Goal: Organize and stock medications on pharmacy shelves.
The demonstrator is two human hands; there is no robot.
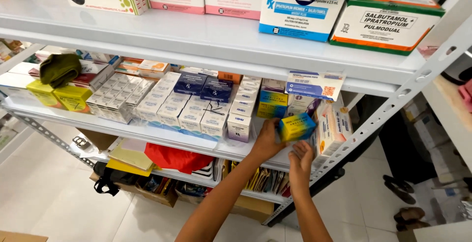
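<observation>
Left hand (268, 141) fingers closed round small blue-yellow carton (297, 126); right hand (301, 157) fingers loosely spread beneath, holding nothing.

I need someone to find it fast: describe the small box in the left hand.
Start at the white metal shelf rack and go to its middle shelf, right end. There the left hand holds a small box in its grip, with the right hand just below. It is bright yellow and blue, unlike the pale white boxes beside it.
</observation>
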